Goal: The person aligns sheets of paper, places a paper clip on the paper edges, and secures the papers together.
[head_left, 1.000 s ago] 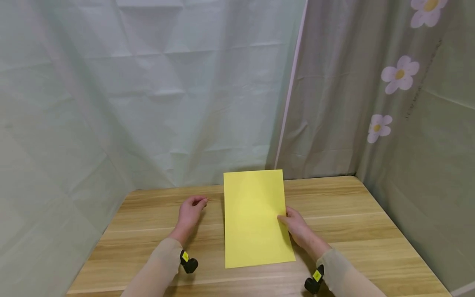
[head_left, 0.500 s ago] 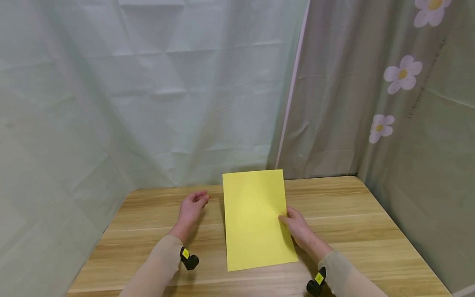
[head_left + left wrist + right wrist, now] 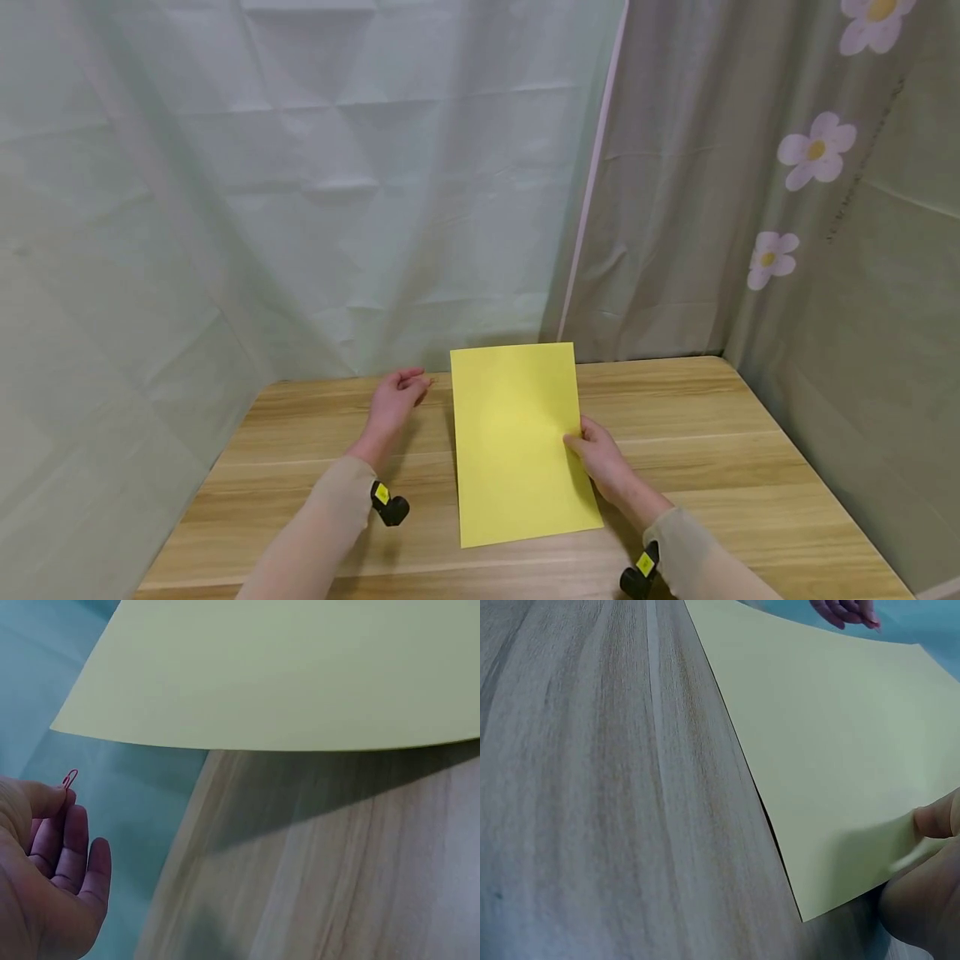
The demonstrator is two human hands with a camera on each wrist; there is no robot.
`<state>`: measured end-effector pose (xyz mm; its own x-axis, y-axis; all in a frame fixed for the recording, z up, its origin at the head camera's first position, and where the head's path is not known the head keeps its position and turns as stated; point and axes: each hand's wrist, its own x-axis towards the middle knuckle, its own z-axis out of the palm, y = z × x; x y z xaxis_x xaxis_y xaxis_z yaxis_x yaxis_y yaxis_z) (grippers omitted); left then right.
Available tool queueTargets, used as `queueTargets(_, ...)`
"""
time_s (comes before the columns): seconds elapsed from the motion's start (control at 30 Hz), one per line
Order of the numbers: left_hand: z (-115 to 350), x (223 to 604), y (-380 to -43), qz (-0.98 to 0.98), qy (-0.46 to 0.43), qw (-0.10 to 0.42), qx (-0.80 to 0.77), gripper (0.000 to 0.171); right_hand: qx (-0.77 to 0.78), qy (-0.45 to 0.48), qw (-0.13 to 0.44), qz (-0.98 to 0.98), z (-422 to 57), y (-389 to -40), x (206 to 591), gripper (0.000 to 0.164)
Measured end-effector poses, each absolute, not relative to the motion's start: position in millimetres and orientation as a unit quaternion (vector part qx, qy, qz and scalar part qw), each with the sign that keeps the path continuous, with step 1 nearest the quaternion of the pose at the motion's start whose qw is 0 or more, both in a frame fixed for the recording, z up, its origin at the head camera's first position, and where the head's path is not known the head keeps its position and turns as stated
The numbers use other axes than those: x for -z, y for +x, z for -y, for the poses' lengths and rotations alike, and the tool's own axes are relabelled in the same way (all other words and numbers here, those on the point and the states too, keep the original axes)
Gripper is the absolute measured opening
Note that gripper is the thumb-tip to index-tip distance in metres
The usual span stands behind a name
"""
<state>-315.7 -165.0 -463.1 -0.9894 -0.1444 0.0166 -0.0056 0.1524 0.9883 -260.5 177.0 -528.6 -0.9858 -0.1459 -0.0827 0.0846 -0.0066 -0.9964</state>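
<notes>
Between thumb and forefinger my left hand point(image 3: 393, 404) pinches a small red paper clip point(image 3: 70, 778), its looped end sticking up past the fingertips. The other fingers of that hand are loosely bent. A plain yellow sheet of paper point(image 3: 517, 442) is gripped at its right edge by my right hand point(image 3: 598, 457), with the thumb on top and the other fingers hidden behind it. The sheet's far end is raised off the table, and its shadow falls on the wood in the left wrist view. The clip is left of the sheet's upper left corner, apart from it.
Everything is over a wood-grain table point(image 3: 697, 442). Pale curtains point(image 3: 360, 208) hang right behind its back edge, with grey-brown flowered curtain point(image 3: 660, 208) at the right. A small black camera point(image 3: 390, 504) sits on the left wrist, another point(image 3: 639, 571) on the right.
My left hand has moved forward and slightly right with the paper clip, toward the table's back edge. The near end of the sheet has shifted a little right and nearer; my right hand keeps its grip.
</notes>
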Motion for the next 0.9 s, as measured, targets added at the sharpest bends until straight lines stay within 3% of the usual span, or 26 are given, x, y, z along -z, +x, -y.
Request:
queueTargets(0.33, 152, 443, -322, 0.728, 0.038, 0.041, 0.683, 0.037, 0.712, -0.018, 0.077, -0.698, -177, -261, 530, 0.042)
queueTargets(0.9, 142, 441, -329, 0.721, 0.04, 0.051, 0.689, 0.035, 0.712, -0.015, 0.077, -0.697, -174, -259, 530, 0.042)
